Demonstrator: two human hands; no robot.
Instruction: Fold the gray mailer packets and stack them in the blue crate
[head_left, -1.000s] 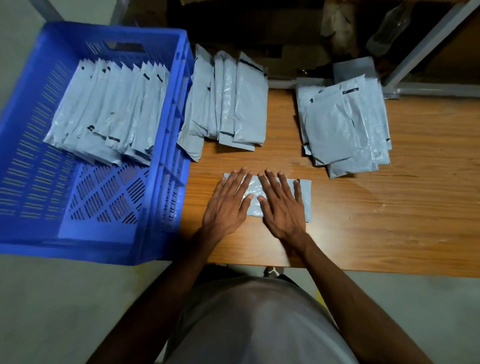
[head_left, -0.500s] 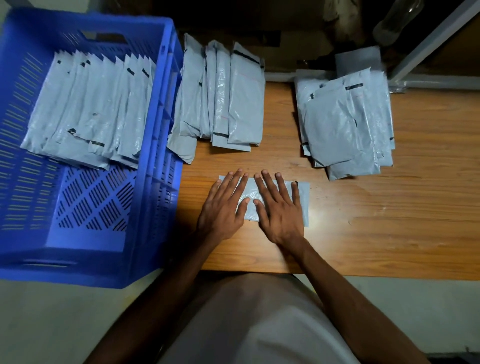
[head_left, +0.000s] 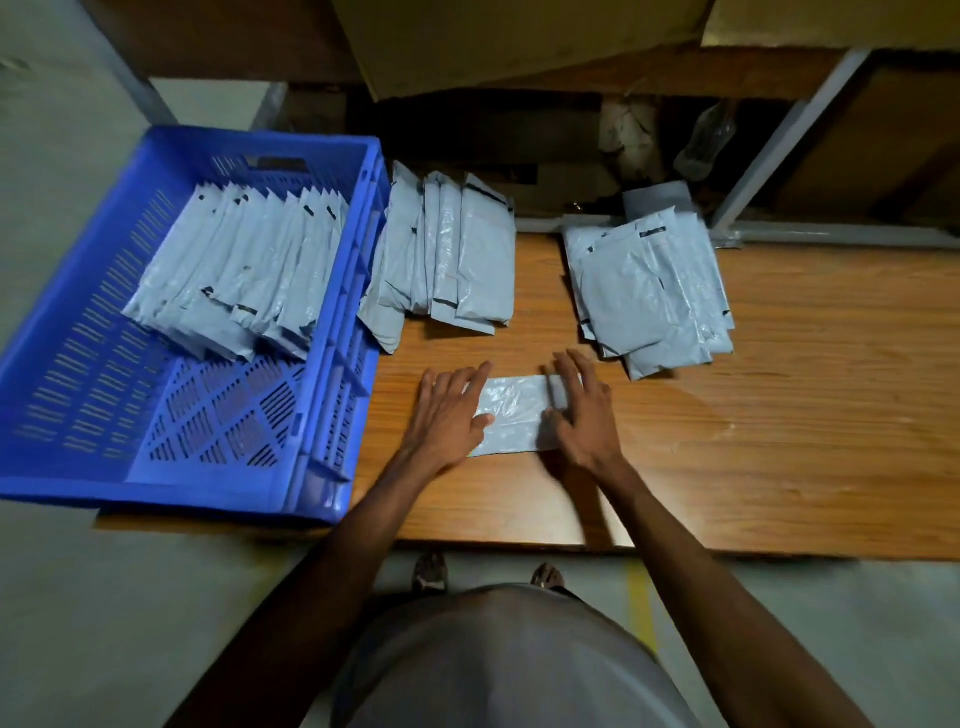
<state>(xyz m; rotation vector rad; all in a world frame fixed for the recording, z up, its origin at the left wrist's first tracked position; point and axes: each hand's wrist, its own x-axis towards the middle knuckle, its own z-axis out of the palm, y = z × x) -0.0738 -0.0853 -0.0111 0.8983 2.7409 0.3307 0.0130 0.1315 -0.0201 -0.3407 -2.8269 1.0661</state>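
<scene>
Hands have slid apart since the earlier frame, from side by side at mid-packet out to its ends. Left hand (head_left: 449, 410) and right hand (head_left: 584, 410) lie flat, fingers straight, pressing the folded packet (head_left: 514, 415) on the table (head_left: 779, 441), centre frame; neither grips it. Crate (head_left: 322, 415), left of frame, holds one leaning row (head_left: 239, 275) of folded packets. Folded batch (head_left: 447, 260) beside the crate awaits loading; unfolded pile (head_left: 654, 291), upper right, remains. Roughly midway, I judge.
</scene>
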